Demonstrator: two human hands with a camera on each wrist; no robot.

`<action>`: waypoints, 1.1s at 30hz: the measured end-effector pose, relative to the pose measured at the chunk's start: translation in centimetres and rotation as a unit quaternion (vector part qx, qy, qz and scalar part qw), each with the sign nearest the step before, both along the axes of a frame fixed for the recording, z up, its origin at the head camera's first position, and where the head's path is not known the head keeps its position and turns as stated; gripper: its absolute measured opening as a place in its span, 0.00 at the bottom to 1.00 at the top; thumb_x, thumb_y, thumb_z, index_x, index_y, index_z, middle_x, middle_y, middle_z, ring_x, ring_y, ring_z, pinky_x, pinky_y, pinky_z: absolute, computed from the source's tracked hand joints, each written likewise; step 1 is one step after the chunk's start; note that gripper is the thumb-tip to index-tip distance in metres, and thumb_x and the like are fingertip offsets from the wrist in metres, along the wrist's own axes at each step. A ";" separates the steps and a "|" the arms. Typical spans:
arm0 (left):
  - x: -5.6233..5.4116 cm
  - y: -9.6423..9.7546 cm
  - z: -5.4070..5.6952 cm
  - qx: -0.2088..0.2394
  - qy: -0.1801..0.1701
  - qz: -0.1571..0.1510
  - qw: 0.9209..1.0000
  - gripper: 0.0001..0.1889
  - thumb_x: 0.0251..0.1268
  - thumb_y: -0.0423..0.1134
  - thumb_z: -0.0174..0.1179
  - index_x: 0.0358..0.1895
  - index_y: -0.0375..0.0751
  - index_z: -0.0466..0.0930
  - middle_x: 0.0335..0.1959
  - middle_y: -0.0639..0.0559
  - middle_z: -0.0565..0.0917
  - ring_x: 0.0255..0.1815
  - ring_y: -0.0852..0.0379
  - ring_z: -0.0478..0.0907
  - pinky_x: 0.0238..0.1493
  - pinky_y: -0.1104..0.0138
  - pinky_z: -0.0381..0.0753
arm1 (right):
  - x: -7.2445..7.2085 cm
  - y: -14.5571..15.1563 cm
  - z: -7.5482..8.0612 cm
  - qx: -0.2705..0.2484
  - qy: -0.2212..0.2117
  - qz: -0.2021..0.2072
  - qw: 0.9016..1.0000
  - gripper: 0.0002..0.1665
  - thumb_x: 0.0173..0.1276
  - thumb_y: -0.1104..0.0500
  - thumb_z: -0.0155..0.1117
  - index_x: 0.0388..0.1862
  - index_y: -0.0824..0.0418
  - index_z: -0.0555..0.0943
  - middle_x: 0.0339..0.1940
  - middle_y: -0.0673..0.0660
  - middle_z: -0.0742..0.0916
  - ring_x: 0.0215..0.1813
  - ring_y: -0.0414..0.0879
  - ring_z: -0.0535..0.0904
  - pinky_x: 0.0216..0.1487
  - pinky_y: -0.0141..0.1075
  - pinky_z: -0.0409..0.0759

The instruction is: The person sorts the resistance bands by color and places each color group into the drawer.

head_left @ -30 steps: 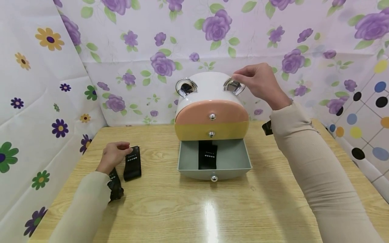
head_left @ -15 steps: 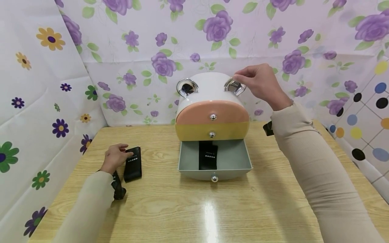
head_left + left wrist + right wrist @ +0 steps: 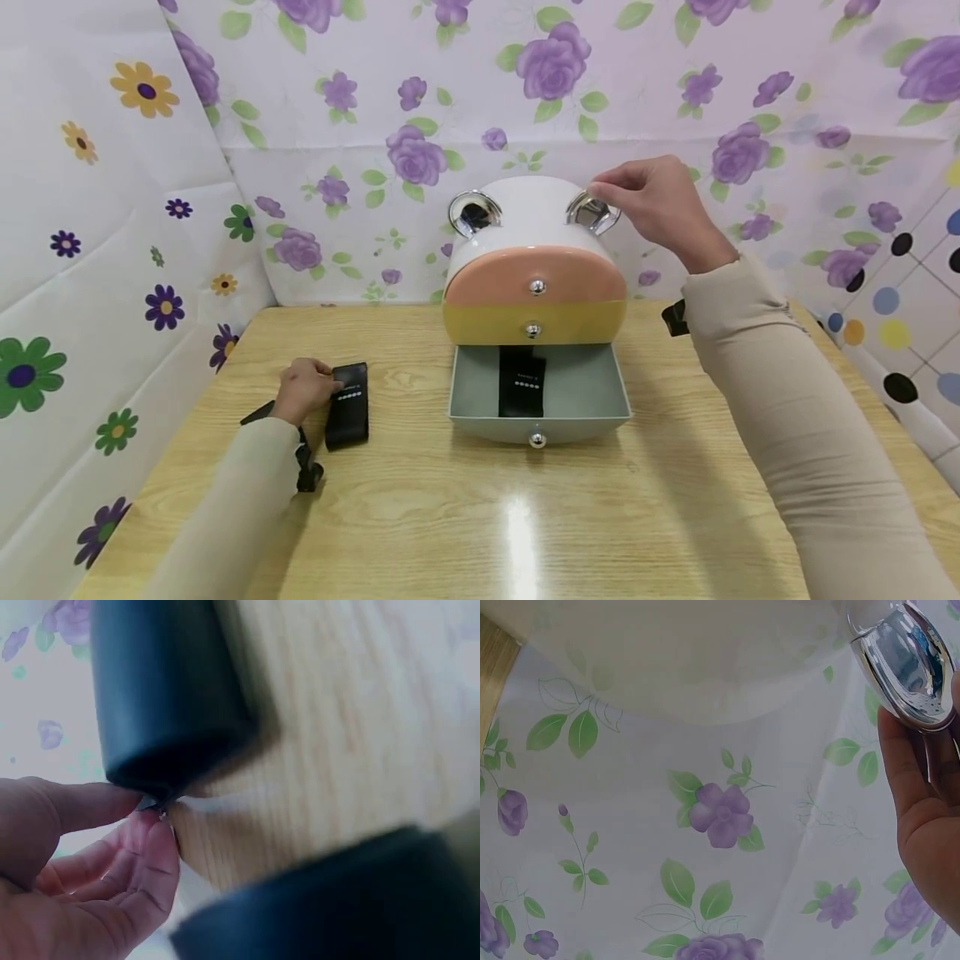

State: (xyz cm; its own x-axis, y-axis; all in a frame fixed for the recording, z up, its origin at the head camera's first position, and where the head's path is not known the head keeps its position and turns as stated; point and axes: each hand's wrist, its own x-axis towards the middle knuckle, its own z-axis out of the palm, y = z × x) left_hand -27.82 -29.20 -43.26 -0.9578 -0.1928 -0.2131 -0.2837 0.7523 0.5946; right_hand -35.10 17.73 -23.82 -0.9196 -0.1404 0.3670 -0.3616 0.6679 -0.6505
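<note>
My left hand (image 3: pixel 306 387) pinches the far end of a black folded strip (image 3: pixel 348 417) with white dots and print, lying on the table at the left. In the left wrist view the thumb and fingers meet at the edge of this strip (image 3: pixel 169 690), whose fold bulges into a loop. A small drawer cabinet (image 3: pixel 536 275) stands at the middle, with orange, yellow and grey-green drawers. My right hand (image 3: pixel 660 204) holds the rim of its right chrome eye-like ornament (image 3: pixel 592 214) between thumb and fingers; the right wrist view shows this ornament (image 3: pixel 907 664) close up.
The bottom drawer (image 3: pixel 468 387) is pulled out; another black strip (image 3: pixel 521 387) with white dots lies in it. A second chrome ornament (image 3: pixel 475 215) sits on the cabinet's left. Flowered cloth (image 3: pixel 337 250) hangs behind the wooden table (image 3: pixel 420 517).
My left hand has shifted slightly on the far end of the black strip and now pinches its edge. The right hand stays on the chrome ornament. The head view has turned slightly left.
</note>
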 end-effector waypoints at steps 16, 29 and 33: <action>0.8 2.1 1.6 0.098 0.013 -0.050 0.994 0.13 0.70 0.33 0.61 0.51 0.27 0.80 0.46 0.39 0.82 0.43 0.46 0.83 0.47 0.55 0.83 | 0.1 0.1 0.1 -0.006 -0.004 -0.003 1.000 0.24 0.70 0.44 0.66 0.51 0.61 0.88 0.43 0.54 0.90 0.45 0.42 0.78 0.41 0.33 0.72; 0.9 4.3 5.3 0.111 0.048 -0.104 0.987 0.13 0.70 0.39 0.64 0.50 0.32 0.81 0.46 0.42 0.82 0.49 0.46 0.76 0.48 0.57 0.75 | 0.1 0.0 0.0 -0.006 0.005 0.004 1.000 0.22 0.71 0.46 0.66 0.51 0.63 0.88 0.45 0.57 0.90 0.45 0.42 0.80 0.43 0.33 0.73; 1.1 4.9 6.9 0.125 0.058 -0.119 0.983 0.14 0.70 0.40 0.64 0.50 0.32 0.81 0.50 0.42 0.80 0.52 0.46 0.75 0.51 0.56 0.76 | 0.1 0.1 0.0 -0.006 0.006 0.006 1.000 0.22 0.71 0.46 0.66 0.50 0.62 0.88 0.45 0.57 0.90 0.44 0.42 0.79 0.42 0.33 0.73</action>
State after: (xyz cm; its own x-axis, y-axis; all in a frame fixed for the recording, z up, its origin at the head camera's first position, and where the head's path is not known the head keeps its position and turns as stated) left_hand -26.67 -24.26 -36.40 -0.9902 0.0846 -0.1110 -0.0357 0.6155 0.7873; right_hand -35.02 17.82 -23.85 -0.9131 -0.1470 0.3802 -0.3777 0.6561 -0.6534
